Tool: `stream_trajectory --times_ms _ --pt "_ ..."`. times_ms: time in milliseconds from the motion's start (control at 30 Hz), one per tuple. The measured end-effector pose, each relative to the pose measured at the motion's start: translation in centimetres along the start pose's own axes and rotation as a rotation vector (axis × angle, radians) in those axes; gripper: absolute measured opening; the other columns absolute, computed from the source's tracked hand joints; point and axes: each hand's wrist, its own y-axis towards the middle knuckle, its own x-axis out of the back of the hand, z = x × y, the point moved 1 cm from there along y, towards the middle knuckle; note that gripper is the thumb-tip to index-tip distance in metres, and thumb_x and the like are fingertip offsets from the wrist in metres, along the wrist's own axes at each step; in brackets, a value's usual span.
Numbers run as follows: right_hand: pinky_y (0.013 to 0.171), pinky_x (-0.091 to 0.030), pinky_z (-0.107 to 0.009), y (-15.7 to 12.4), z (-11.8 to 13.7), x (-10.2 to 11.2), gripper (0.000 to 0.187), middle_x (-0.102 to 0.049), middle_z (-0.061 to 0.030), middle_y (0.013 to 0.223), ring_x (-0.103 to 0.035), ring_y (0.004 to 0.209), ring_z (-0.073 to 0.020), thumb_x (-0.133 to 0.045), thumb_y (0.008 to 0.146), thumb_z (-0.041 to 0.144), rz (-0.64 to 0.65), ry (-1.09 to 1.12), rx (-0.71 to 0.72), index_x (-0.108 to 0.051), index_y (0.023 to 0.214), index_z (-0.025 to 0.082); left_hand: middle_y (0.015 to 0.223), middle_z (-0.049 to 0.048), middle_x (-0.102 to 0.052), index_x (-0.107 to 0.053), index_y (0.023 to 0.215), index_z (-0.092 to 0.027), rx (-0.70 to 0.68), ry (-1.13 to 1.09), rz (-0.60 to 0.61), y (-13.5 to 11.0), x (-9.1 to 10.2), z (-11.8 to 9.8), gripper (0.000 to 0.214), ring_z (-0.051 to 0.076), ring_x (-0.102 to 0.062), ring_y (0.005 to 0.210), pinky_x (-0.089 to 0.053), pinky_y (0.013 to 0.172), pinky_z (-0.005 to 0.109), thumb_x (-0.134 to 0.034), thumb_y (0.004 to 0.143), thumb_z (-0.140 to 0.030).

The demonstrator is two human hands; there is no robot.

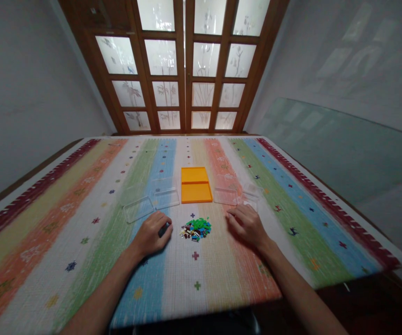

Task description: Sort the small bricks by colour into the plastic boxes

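A small heap of tiny coloured pieces (pixel 196 229), green, blue and dark, lies on the striped cloth (pixel 82 218) between my hands. My left hand (pixel 151 234) rests palm down to the heap's left, fingers curled over something dark that I cannot make out. On the other side of the heap my right hand (pixel 247 224) lies flat on the cloth with its fingers stretched out and holds nothing. An orange tray (pixel 196 185) sits just beyond the heap.
Two clear plastic boxes (pixel 138 208) (pixel 166 197) stand left of the orange tray, and two more (pixel 225 196) (pixel 251 191) to its right. The table's near edge runs below my forearms. A wooden glazed door (pixel 183 70) and grey walls stand behind.
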Motion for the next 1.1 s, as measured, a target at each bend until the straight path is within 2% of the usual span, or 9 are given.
stream_trajectory --times_ms 167,300,833,967,1100 --pt "0.07 -0.043 -0.035 -0.2 -0.2 0.0 0.02 -0.069 -0.0065 0.077 -0.059 0.07 -0.0199 -0.051 0.097 0.021 0.006 -0.01 -0.01 -0.07 0.089 0.019 0.075 0.0048 -0.061 -0.064 0.087 -0.018 -0.028 -0.096 0.06 0.1 0.3 -0.9 0.011 0.02 -0.056 0.076 -0.046 0.071 0.034 -0.054 0.091 -0.019" --pt "0.07 -0.043 -0.034 -0.3 -0.2 -0.2 0.02 -0.067 -0.0063 0.075 -0.058 0.07 -0.0198 -0.05 0.097 0.02 0.011 -0.002 -0.015 -0.069 0.088 0.018 0.077 0.0045 -0.061 -0.066 0.09 -0.018 -0.051 -0.148 0.12 0.1 -0.1 -1.5 0.012 0.02 -0.055 0.077 -0.045 0.074 0.035 -0.054 0.091 -0.019" --pt "0.069 -0.046 -0.034 -0.6 -0.3 -0.7 0.023 -0.068 -0.0075 0.076 -0.059 0.07 -0.0201 -0.05 0.096 0.021 0.062 0.01 -0.052 -0.071 0.086 0.019 0.074 0.0049 -0.062 -0.065 0.083 -0.018 -0.057 -0.101 0.162 0.1 -1.2 -1.8 0.019 0.018 -0.054 0.072 -0.044 0.068 0.033 -0.051 0.094 -0.019" --pt "0.068 -0.045 -0.034 -0.4 -0.2 -0.5 0.024 -0.068 -0.007 0.075 -0.059 0.07 -0.0199 -0.05 0.097 0.021 0.051 0.007 -0.039 -0.07 0.085 0.019 0.074 0.0042 -0.062 -0.066 0.086 -0.018 -0.054 -0.076 0.112 0.2 -0.5 -1.0 0.018 0.018 -0.055 0.073 -0.045 0.07 0.033 -0.051 0.095 -0.021" --pt "0.067 -0.044 -0.033 -0.2 0.0 -0.4 0.024 -0.066 -0.0062 0.073 -0.057 0.068 -0.0192 -0.05 0.097 0.019 0.029 0.008 -0.011 -0.07 0.084 0.018 0.073 0.0023 -0.061 -0.066 0.09 -0.019 0.063 0.04 -0.084 0.2 2.6 1.5 0.016 0.019 -0.057 0.072 -0.046 0.074 0.034 -0.052 0.096 -0.026"
